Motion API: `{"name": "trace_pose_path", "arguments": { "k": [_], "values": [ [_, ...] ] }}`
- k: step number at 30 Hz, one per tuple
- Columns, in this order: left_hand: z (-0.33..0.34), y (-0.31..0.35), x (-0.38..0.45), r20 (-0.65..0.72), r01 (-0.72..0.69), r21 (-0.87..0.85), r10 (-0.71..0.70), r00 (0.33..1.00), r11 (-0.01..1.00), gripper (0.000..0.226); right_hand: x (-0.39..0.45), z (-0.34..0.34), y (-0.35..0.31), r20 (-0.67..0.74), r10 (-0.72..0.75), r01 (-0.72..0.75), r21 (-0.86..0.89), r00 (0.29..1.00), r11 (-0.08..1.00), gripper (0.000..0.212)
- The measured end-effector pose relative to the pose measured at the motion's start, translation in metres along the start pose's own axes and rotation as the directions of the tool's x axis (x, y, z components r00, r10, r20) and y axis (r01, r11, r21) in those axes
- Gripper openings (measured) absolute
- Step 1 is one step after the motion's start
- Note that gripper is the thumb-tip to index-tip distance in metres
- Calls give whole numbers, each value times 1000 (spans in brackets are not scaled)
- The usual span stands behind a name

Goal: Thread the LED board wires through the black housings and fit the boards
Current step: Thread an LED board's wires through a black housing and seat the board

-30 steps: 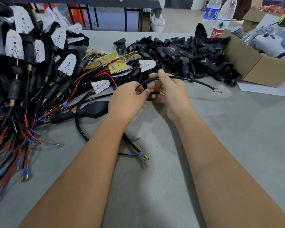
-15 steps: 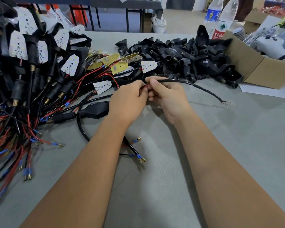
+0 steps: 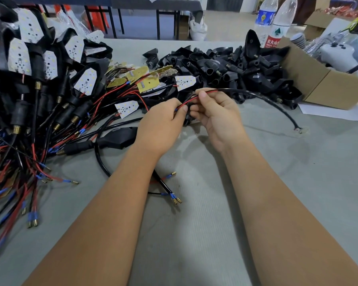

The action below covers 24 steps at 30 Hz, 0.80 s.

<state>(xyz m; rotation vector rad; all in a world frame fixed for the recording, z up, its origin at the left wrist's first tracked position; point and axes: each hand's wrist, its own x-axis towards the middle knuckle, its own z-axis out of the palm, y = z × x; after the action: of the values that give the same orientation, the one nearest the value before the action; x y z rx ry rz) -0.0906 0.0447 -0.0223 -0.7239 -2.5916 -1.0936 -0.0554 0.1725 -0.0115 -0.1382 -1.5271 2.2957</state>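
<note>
Hands (image 3: 191, 118) higher than before — red wire (image 3: 191, 100) newly exposed.

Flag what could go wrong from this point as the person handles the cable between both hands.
1. The LED board hangs loose at the cable's far end on the table; a hard pull could probably drag it or strain its joint.
2. The left hand and right hand pinch thin red and black wires; they could slip or kink.
3. The wire tangle beside the left arm might snag.
</note>
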Motion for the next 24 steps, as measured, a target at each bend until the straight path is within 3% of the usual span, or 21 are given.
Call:
{"name": "trace_pose_path", "arguments": {
  "k": [4, 8, 18, 24],
  "values": [
    [0, 2, -1, 12, -14, 10, 14, 1000, 1000, 32, 1, -2, 1, -22, -20, 22, 107, 1000, 994, 13],
    [-1, 3, -1, -22, -21, -112, 18, 1000, 994, 34, 4, -4, 1, -69, -35, 47, 189, 997, 981, 13],
    [-2, 2, -2, 15, 70, -203, -69, 998, 977, 36, 4, -8, -1, 6, -68, 67, 73, 998, 995, 13],
    [-1, 1, 1, -60, 115, -240, -132, 989, 964, 28, 4, -7, -1, 3, -91, 90, 75, 996, 993, 18]
  ]
}}
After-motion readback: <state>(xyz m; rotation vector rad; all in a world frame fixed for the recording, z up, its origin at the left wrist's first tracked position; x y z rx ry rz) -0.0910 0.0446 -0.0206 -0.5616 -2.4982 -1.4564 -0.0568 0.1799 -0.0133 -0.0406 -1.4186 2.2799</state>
